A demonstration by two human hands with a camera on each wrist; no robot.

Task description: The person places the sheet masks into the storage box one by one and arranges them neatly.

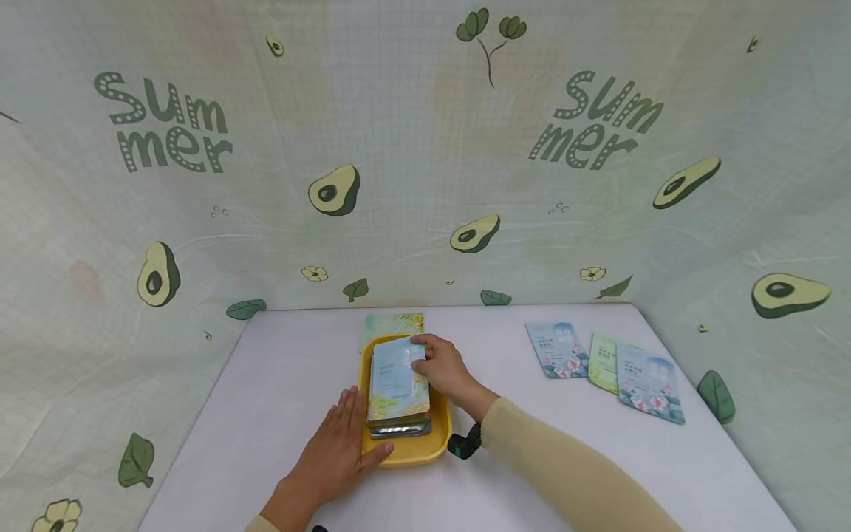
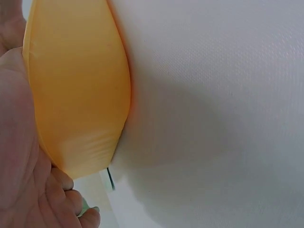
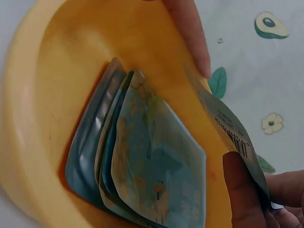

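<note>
My right hand (image 1: 444,366) pinches the far right corner of a pale blue flat sachet (image 1: 399,373) between thumb and fingers. In the right wrist view this sachet (image 3: 232,135) stands nearly edge-on, its barcode showing, raised apart from several stacked sachets (image 3: 159,156) in a yellow tray (image 1: 439,436). A silvery sachet edge (image 1: 399,430) shows at the near side of the stack. My left hand (image 1: 335,443) rests along the tray's left side, fingers straight and thumb on the near rim. The left wrist view shows its palm against the tray wall (image 2: 78,90).
On the white table (image 1: 279,369), a pale green sachet (image 1: 382,323) lies behind the tray, partly hidden by it. At the right lie a blue sachet (image 1: 557,349), a green one (image 1: 601,362) and another blue one (image 1: 648,380) overlapping it. A patterned cloth (image 1: 399,148) surrounds the table.
</note>
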